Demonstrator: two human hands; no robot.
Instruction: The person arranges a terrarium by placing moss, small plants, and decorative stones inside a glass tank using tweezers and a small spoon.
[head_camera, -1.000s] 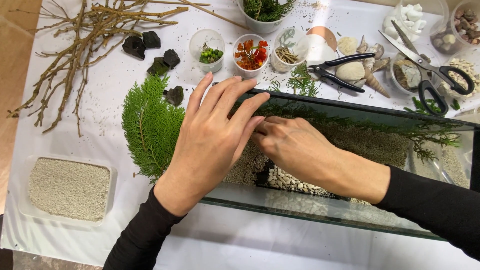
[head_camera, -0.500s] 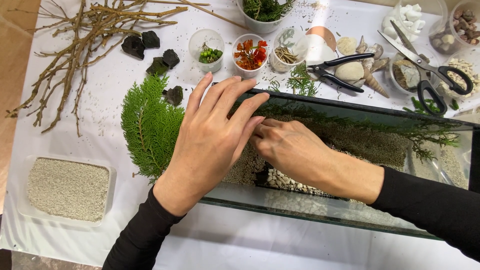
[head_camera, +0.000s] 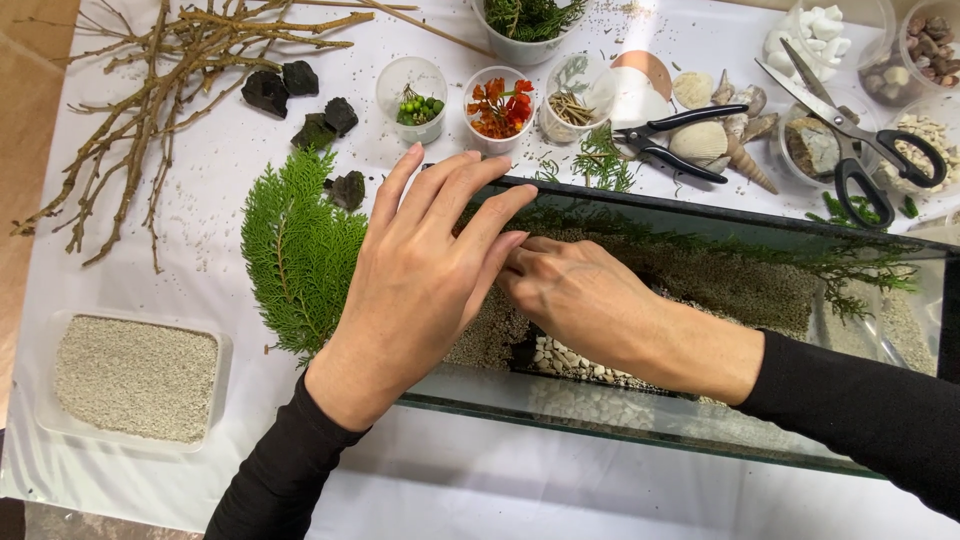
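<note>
Both hands inside the glass tank (head_camera: 700, 440) at its left end — left hand (head_camera: 420, 280) flat, fingers spread, holding nothing; right hand (head_camera: 580, 300) curled, grip unclear — on loose sand (head_camera: 740, 285), likely crumbly, best pressed gently.

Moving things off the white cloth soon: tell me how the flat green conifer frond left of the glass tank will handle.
The flat green conifer frond probably lifts light and floppy, its thin sprays drooping. Pushed, it would likely slide flat and not roll.

Craft/hobby table: twigs (head_camera: 150, 110), shells (head_camera: 720, 140), scissors (head_camera: 850, 130), glass tank (head_camera: 700, 420).
</note>
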